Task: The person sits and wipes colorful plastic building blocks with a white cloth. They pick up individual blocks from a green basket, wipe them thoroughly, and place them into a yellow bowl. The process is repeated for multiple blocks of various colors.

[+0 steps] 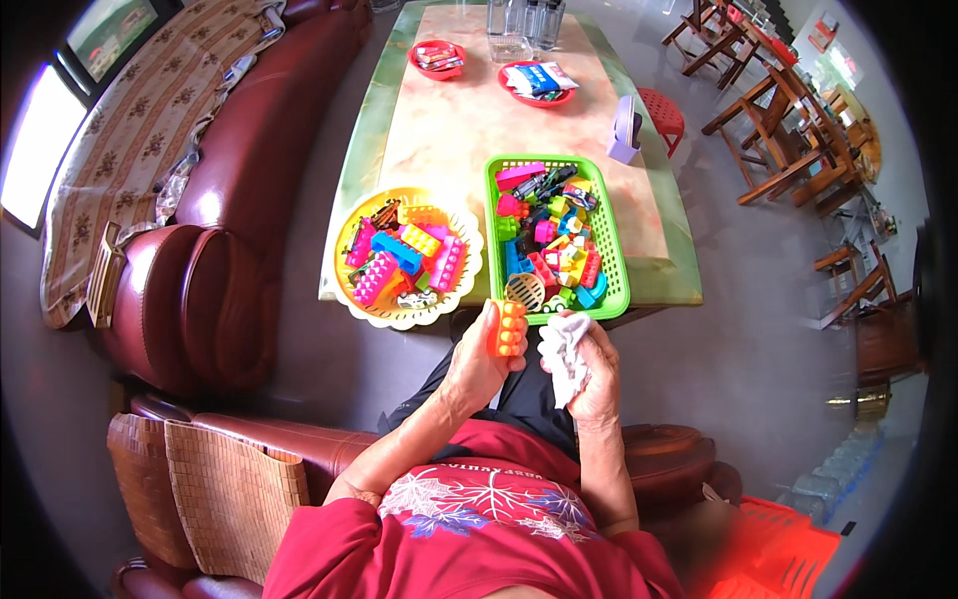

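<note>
My left hand (474, 361) is closed round an orange toy building block (507, 329), its studded side facing right. Close beside it, my right hand (596, 384) grips a crumpled white cloth (567, 357). The block and the cloth are apart, both held just in front of the table's near edge. Beyond my left hand stands a yellow scalloped basket (351, 290) with pink, blue and yellow blocks and a small toy car. A green rectangular basket (616, 270) sits beyond my right hand, full of mixed toy blocks and toy vehicles.
The marbled table (429, 130) carries a red bowl of packets (436, 72), another red bowl (564, 98), a lilac holder (624, 145) and glass bottles (529, 20). A dark red leather sofa (274, 130) runs along the left. An orange-red crate (773, 549) lies at lower right.
</note>
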{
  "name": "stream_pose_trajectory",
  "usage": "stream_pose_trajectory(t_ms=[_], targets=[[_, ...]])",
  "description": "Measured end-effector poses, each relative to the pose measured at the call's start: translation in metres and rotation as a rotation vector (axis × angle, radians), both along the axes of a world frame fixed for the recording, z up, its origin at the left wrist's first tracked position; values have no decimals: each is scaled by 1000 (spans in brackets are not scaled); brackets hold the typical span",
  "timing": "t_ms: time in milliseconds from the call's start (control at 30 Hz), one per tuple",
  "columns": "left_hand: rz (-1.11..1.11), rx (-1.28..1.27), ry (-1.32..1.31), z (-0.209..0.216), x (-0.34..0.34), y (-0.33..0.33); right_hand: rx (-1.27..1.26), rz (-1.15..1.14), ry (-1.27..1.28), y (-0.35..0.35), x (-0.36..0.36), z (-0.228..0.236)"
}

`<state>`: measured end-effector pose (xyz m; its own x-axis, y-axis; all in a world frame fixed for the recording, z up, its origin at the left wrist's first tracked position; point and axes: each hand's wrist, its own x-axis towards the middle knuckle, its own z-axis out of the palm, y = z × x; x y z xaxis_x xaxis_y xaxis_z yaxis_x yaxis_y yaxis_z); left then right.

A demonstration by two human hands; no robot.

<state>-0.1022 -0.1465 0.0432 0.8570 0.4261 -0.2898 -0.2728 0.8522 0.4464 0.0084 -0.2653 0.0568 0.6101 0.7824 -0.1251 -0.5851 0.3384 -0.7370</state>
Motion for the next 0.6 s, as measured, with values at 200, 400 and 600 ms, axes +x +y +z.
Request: stream_pose_trajectory(t_ms=[200, 400, 600], targets=[[-23, 68, 76, -6, 2, -14, -108, -116, -260, 26, -6, 18], [118, 224, 177, -5, 0, -17, -411, -412, -1336, 37, -31, 6], [214, 199, 114, -18, 1, -14, -371, -351, -1570, 25, -52, 9]])
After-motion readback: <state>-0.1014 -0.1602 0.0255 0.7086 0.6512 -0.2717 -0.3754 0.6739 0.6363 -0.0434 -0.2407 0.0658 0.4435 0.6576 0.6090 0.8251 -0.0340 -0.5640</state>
